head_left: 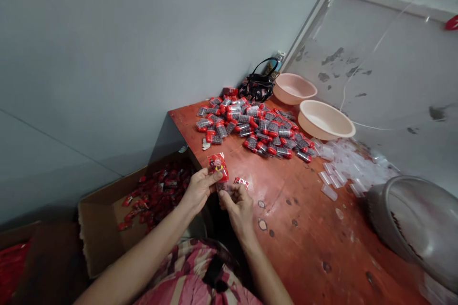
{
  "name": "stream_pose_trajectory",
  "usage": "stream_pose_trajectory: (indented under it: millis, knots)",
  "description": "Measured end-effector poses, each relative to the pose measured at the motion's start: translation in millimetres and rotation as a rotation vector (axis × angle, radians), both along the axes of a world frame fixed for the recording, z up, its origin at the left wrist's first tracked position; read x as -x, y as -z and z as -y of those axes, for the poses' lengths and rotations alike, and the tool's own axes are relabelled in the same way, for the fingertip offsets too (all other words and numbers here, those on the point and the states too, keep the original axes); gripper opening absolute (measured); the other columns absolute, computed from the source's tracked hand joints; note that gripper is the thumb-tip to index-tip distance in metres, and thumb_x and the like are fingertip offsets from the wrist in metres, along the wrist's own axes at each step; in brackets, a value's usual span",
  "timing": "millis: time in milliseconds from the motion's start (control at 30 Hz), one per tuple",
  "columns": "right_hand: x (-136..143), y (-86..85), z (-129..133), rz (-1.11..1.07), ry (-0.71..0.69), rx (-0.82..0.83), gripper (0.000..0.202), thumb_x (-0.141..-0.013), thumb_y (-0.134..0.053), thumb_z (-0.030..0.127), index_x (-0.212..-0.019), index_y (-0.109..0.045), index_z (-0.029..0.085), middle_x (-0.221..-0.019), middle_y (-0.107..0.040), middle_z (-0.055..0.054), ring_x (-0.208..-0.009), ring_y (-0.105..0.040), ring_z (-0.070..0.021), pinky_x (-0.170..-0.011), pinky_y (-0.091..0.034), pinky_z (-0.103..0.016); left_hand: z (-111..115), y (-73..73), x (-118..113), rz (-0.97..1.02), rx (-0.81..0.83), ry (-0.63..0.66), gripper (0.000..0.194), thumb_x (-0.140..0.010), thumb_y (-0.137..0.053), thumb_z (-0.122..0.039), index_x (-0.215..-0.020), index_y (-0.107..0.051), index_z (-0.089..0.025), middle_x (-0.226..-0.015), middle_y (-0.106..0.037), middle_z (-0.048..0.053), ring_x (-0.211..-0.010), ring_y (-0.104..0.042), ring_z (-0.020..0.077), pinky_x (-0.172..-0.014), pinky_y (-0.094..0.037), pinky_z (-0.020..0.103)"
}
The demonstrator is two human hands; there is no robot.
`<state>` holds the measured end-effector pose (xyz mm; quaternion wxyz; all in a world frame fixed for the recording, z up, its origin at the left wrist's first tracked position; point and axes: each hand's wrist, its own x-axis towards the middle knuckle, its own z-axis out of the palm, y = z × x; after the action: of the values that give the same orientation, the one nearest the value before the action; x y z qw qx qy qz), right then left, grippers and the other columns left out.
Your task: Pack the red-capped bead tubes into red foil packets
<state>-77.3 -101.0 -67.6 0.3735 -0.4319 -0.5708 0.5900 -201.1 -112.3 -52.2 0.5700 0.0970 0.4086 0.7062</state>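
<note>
A small red printed packet (219,166) is held upright between both hands, just off the near left edge of the red table (286,228). My left hand (202,188) pinches its left side, thumb across the front. At its lower end, where a clear part with dark contents shows, the fingers of my right hand (238,205) are closed. Another red printed piece (241,182) lies on the table just behind my right hand. Farther back spreads a heap of red-capped clear containers (246,121) with dark contents.
Beyond the heap are a black handbag (255,88), a pink basin (294,88) and a cream basin (326,120). Clear empty containers (343,167) lie near a large grey basin (415,224) at right. A cardboard box (102,228) of red packets stands below left.
</note>
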Motion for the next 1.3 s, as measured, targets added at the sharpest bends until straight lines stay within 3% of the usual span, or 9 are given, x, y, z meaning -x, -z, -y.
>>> stream_pose_trajectory:
  millis: [133, 367, 567, 733, 833, 933, 1133, 1300]
  knots:
    - [-0.5, 1.1, 0.6, -0.011, -0.001, 0.001, 0.017, -0.074, -0.062, 0.03, -0.083, -0.054, 0.018, -0.066, -0.058, 0.002, -0.052, -0.054, -0.0101, -0.048, -0.045, -0.021, 0.8, -2.1, -1.4, -0.004, 0.051, 0.054, 0.021, -0.06, -0.074, -0.022, -0.071, -0.063, -0.008, -0.065, -0.065, 0.006, -0.056, -0.058, 0.0124, -0.056, -0.047, 0.024]
    - [-2.7, 0.5, -4.1, -0.192, -0.069, 0.22, 0.021, -0.072, -0.065, 0.032, -0.078, -0.052, 0.017, -0.055, -0.058, 0.004, -0.041, -0.054, -0.0098, -0.039, -0.041, -0.019, 2.4, -2.7, 0.9, -0.074, 0.009, 0.164, 0.016, -0.062, -0.072, -0.023, -0.066, -0.064, -0.009, -0.062, -0.064, 0.005, -0.053, -0.057, 0.013, -0.055, -0.046, 0.025]
    - [-1.7, 0.3, -1.9, -0.109, 0.014, 0.056, 0.019, -0.073, -0.065, 0.03, -0.085, -0.056, 0.018, -0.067, -0.06, 0.001, -0.051, -0.055, -0.0096, -0.046, -0.045, -0.02, 0.9, -1.4, -0.4, -0.053, 0.033, 0.127, 0.019, -0.06, -0.073, -0.024, -0.068, -0.066, -0.008, -0.064, -0.065, 0.006, -0.056, -0.059, 0.0142, -0.058, -0.047, 0.026]
    - [1.0, 4.2, -7.6, -0.264, -0.019, 0.256, 0.021, -0.072, -0.065, 0.032, -0.079, -0.053, 0.017, -0.055, -0.058, 0.004, -0.039, -0.052, -0.0084, -0.036, -0.04, -0.017, 5.4, -2.0, -4.2, -0.078, 0.01, 0.243, 0.022, -0.065, -0.069, -0.029, -0.066, -0.065, -0.008, -0.057, -0.063, 0.007, -0.047, -0.057, 0.0155, -0.047, -0.045, 0.028]
    - [2.4, 6.2, -10.3, -0.321, 0.008, 0.296, 0.022, -0.07, -0.067, 0.03, -0.078, -0.053, 0.016, -0.055, -0.058, 0.004, -0.038, -0.053, -0.0078, -0.035, -0.039, -0.016, 7.9, -0.9, -6.9, -0.119, -0.017, 0.328, 0.022, -0.069, -0.065, -0.029, -0.064, -0.065, -0.008, -0.052, -0.061, 0.006, -0.043, -0.055, 0.0155, -0.047, -0.045, 0.029]
    - [0.9, 3.3, -9.4, -0.316, 0.018, 0.266, 0.023, -0.069, -0.069, 0.03, -0.082, -0.053, 0.018, -0.058, -0.06, 0.004, -0.042, -0.054, -0.0086, -0.039, -0.044, -0.018, 8.9, 0.7, -6.0, -0.114, 0.009, 0.283, 0.019, -0.066, -0.068, -0.026, -0.062, -0.064, -0.008, -0.055, -0.062, 0.006, -0.046, -0.056, 0.0147, -0.049, -0.046, 0.028]
    - [-5.7, -2.7, -4.7, -0.31, -0.102, 0.235, 0.028, -0.07, -0.067, 0.031, -0.094, -0.056, 0.019, -0.079, -0.065, -0.002, -0.07, -0.063, -0.015, -0.063, -0.053, -0.028, 13.2, 3.5, 1.0, -0.007, 0.07, 0.183, 0.02, -0.062, -0.073, -0.024, -0.071, -0.067, -0.007, -0.068, -0.066, 0.009, -0.06, -0.06, 0.0168, -0.058, -0.05, 0.029]
    - [5.4, -0.9, -8.5, -0.286, -0.016, 0.254, 0.019, -0.069, -0.068, 0.03, -0.076, -0.055, 0.018, -0.061, -0.061, 0.003, -0.05, -0.058, -0.0101, -0.05, -0.049, -0.021, 22.1, 4.9, -4.6, -0.025, 0.03, 0.236, 0.016, -0.066, -0.07, -0.023, -0.067, -0.067, -0.007, -0.062, -0.064, 0.007, -0.056, -0.058, 0.0133, -0.057, -0.048, 0.026]
